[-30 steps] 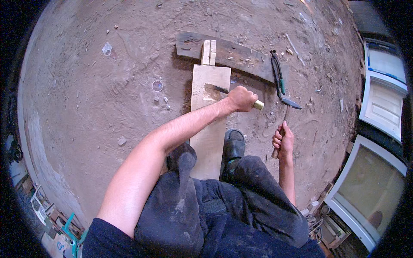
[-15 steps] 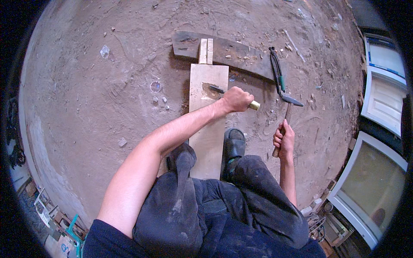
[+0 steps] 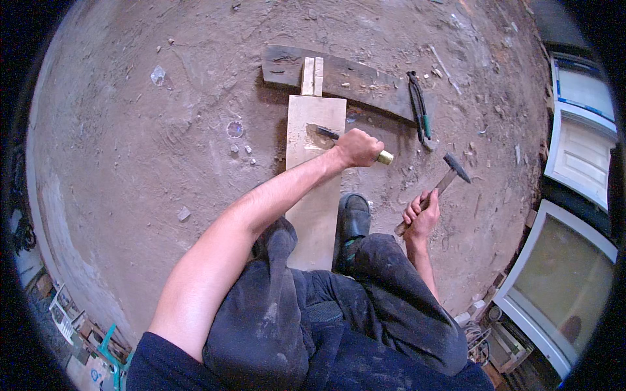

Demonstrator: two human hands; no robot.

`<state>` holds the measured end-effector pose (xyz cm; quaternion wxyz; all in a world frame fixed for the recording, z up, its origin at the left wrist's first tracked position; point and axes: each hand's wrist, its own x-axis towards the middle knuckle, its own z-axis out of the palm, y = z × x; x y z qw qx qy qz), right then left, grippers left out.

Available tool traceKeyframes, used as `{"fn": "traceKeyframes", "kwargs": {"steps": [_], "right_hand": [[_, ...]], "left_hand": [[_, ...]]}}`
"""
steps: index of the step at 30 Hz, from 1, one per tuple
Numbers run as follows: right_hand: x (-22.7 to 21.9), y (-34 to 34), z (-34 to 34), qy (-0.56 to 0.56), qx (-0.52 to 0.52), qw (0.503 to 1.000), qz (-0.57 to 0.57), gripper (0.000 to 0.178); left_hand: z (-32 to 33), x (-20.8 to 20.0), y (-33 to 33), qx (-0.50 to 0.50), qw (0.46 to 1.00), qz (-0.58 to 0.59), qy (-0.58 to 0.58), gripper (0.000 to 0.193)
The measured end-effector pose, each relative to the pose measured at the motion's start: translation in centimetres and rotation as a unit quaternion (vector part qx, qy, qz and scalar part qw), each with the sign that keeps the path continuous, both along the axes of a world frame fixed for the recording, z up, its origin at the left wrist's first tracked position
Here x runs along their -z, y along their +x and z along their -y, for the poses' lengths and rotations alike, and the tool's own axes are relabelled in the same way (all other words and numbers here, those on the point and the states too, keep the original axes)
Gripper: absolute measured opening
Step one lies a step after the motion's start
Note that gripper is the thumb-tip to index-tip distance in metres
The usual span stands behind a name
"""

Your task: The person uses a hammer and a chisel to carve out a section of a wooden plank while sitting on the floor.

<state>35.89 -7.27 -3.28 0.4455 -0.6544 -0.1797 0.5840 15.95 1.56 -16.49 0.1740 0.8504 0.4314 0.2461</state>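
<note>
My left hand (image 3: 358,148) is closed round the handle of a chisel (image 3: 327,132), whose yellowish butt sticks out to the right of the fist. The blade lies at a slant in a rough, shallow recess cut into a pale wooden board (image 3: 312,225). In my right hand (image 3: 424,215) is a hammer (image 3: 446,177), gripped by its wooden handle. Its dark metal head points up and to the right, apart from the chisel. The board runs away from me between my legs, and its far end has a narrow split tongue (image 3: 312,76).
Under the tongue lies a dark, weathered plank (image 3: 365,83) with wood chips on it. Green-handled pincers (image 3: 420,112) rest on the dirt floor (image 3: 176,117) by its right end. White-framed panels (image 3: 561,287) stand along the right side. A green plastic thing (image 3: 114,355) is at lower left.
My right hand has drawn slightly left and toward me, and the hammer head has swung away from the pincers, tilting to the right. The left hand and chisel have hardly moved.
</note>
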Motion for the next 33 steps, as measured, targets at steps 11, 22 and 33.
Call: {"fn": "traceKeyframes", "kwargs": {"steps": [11,22,33], "right_hand": [[-0.2,-1.8,2.8,-0.182,-0.15,0.967,-0.095,0.038],[0.2,-1.2,0.8,-0.187,-0.175,0.965,-0.058,0.036],[1.2,-1.5,1.1,-0.095,-0.092,0.991,-0.011,0.036]], "left_hand": [[-0.6,-0.2,0.1,-0.068,0.997,0.036,0.0,0.011],[-0.3,0.4,-0.2,-0.074,0.997,0.022,0.002,0.024],[-0.4,-0.5,-0.5,-0.071,0.997,0.011,0.002,0.017]]}}
